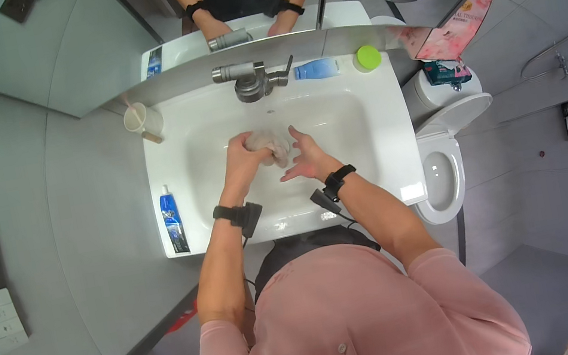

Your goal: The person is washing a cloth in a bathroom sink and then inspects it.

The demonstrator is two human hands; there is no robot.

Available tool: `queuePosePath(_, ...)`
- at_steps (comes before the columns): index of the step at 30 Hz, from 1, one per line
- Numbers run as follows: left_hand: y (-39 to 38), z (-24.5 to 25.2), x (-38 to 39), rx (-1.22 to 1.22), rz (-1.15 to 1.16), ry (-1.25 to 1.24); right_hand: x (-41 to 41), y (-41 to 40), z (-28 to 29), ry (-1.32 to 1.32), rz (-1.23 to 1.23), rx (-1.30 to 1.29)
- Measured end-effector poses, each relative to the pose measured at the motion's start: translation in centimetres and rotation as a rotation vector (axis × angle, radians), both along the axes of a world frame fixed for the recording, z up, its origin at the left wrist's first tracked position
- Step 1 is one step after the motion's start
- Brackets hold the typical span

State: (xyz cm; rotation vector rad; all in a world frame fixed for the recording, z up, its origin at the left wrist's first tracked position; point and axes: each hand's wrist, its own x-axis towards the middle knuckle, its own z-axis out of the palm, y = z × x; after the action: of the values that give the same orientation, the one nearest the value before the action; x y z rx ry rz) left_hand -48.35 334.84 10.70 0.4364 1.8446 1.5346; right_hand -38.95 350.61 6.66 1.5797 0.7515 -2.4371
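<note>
Over the basin of a white washbasin (327, 113), my left hand (246, 164) grips a wet, whitish, crumpled cloth (270, 146) between thumb and fingers. Just right of the cloth, my right hand (309, 156) is spread with its fingers apart and holds nothing. A metal faucet (251, 83) with a side lever stands behind both hands, at the basin's back edge. Each wrist wears a black strap with a small device. Whether water is running is hard to tell.
Left on the rim are a white cup (143, 121) and a blue toothpaste tube (173, 223). A blue-and-white tube (317, 69) and a green-lidded jar (367, 58) sit at the back right. A mirror (259, 5) rises behind; a toilet (439, 178) stands right of the washbasin.
</note>
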Motion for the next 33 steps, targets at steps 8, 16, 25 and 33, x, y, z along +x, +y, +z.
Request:
queuePosePath(8, 0.4, -0.5, 1.3, 0.115, 0.266, -0.521, -1.2, 0.4, -4.6, 0.367, 0.043, 0.099)
queuePosePath(16, 0.7, -2.9, 1.1, 0.39, 0.343, -0.747, 0.3, 0.8, -2.3, 0.075, 0.28, 0.134)
queuePosePath(25, 0.7, -1.5, 2.2, 0.296, 0.046, -0.368, -0.1, 0.2, -1.4, 0.317, 0.021, -0.083)
queuePosePath(33, -0.7, -4.8, 2.0, 0.53, 0.365, -0.73, -1.4, -0.7, -3.8, 0.524, -0.074, 0.042)
